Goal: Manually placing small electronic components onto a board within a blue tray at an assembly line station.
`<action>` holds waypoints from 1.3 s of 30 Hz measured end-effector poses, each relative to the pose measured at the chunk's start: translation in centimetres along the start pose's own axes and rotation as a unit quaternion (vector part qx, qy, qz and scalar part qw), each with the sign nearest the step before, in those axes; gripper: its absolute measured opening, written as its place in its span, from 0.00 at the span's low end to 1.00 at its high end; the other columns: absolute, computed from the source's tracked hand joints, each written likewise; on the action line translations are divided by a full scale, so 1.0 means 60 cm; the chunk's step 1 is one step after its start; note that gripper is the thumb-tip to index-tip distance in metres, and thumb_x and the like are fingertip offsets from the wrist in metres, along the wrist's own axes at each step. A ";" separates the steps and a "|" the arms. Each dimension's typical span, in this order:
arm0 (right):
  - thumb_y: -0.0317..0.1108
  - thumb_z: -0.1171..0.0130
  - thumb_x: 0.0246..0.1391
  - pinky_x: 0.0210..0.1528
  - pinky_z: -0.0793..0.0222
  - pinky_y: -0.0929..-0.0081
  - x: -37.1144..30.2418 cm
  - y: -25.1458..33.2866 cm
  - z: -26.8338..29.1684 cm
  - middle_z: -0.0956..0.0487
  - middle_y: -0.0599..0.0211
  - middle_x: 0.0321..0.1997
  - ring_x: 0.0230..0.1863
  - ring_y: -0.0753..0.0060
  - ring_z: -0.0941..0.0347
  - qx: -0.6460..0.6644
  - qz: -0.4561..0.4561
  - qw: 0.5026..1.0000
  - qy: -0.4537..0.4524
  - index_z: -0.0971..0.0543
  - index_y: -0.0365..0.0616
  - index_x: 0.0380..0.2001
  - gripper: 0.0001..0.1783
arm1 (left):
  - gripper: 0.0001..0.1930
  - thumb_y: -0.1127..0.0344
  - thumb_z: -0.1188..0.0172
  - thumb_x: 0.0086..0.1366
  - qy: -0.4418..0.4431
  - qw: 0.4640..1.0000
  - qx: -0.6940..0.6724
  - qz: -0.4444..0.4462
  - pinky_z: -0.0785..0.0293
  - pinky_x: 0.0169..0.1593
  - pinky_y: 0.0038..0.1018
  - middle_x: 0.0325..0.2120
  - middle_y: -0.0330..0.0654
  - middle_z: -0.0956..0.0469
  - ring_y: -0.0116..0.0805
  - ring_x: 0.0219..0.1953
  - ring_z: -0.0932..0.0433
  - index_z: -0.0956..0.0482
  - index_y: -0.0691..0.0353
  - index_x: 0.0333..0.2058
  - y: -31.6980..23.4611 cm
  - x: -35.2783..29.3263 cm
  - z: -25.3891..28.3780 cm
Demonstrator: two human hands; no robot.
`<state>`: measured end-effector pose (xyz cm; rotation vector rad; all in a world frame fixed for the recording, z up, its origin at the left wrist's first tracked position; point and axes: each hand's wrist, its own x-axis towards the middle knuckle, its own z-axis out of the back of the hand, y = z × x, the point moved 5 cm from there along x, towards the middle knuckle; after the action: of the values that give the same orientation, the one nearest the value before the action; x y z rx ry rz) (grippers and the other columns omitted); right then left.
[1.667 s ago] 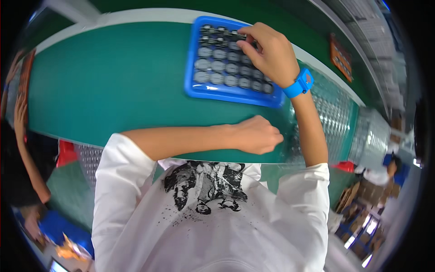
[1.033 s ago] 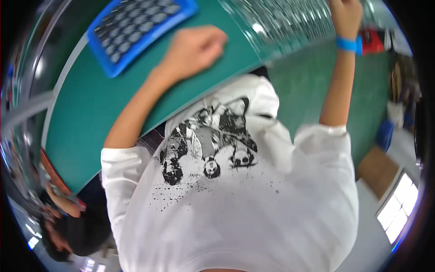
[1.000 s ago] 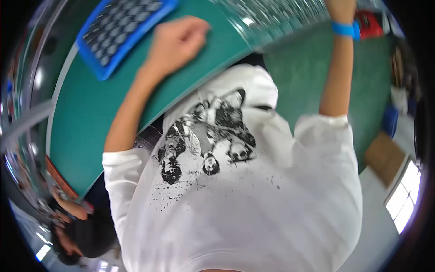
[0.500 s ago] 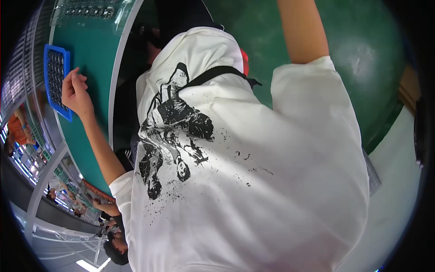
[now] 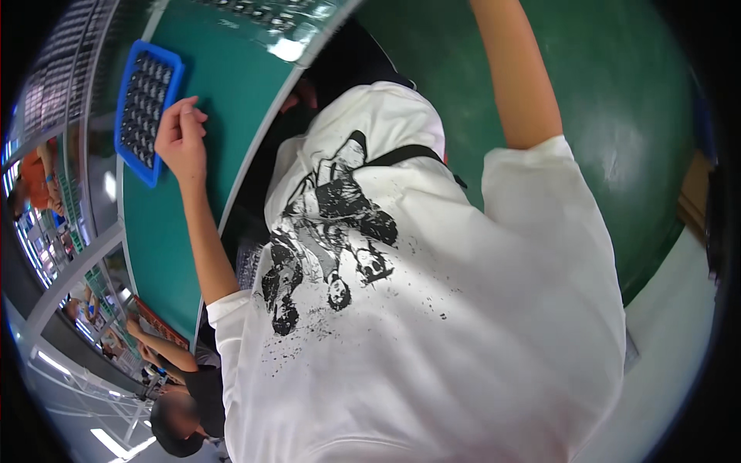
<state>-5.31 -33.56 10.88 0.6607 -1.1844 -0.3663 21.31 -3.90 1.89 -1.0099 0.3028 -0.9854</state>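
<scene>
My left hand [image 5: 184, 143] rests low over the green tabletop with its fingers curled in. Whatever lies inside those fingers, if anything, is hidden from this view. Right beside it, on its left, is a shallow blue tray [image 5: 177, 71] filled with rows of small dark parts [image 5: 143, 108]. My right forearm [image 5: 513, 65] reaches up past the top edge of the picture, so the right hand itself is out of sight.
The green table [image 5: 166, 224] runs along my left, its pale edge [image 5: 266, 127] close to my body. Clear plastic packaging with small parts [image 5: 285, 23] lies at its far end. A co-worker in black [image 5: 204, 397] sits at lower left; beyond is a person in orange [image 5: 35, 181].
The view has shifted, so the table, tray and my left hand appear farther right. My left hand stays curled beside the tray. More of the co-worker in black shows.
</scene>
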 end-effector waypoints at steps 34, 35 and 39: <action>0.30 0.44 0.65 0.31 0.35 0.86 -0.012 -0.011 -0.054 0.20 0.73 0.33 0.28 0.86 0.31 0.063 -0.107 0.986 0.112 0.18 0.39 0.48 0.12 | 0.06 0.72 0.43 0.67 -0.035 0.997 -0.063 -0.003 0.31 0.27 0.19 0.20 0.37 0.22 0.20 0.22 0.26 0.18 0.67 0.35 -0.020 0.007 -0.008; 0.30 0.44 0.64 0.30 0.35 0.86 -0.018 -0.007 -0.058 0.20 0.73 0.33 0.28 0.86 0.31 0.054 -0.126 0.981 0.137 0.18 0.39 0.48 0.12 | 0.06 0.72 0.43 0.67 -0.033 0.997 -0.064 0.008 0.32 0.27 0.19 0.20 0.37 0.22 0.19 0.22 0.26 0.18 0.67 0.35 -0.020 0.000 -0.007; 0.30 0.44 0.64 0.30 0.35 0.86 -0.012 0.003 -0.058 0.20 0.72 0.33 0.28 0.86 0.31 0.041 -0.135 0.980 0.143 0.19 0.39 0.48 0.12 | 0.06 0.72 0.43 0.67 -0.035 0.997 -0.069 0.022 0.32 0.27 0.19 0.19 0.37 0.22 0.20 0.22 0.26 0.18 0.67 0.35 -0.024 0.001 -0.002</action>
<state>-2.30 -32.02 9.67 0.9189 -0.8395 -0.4355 20.49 -4.27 3.06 -1.1566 0.3372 -0.8969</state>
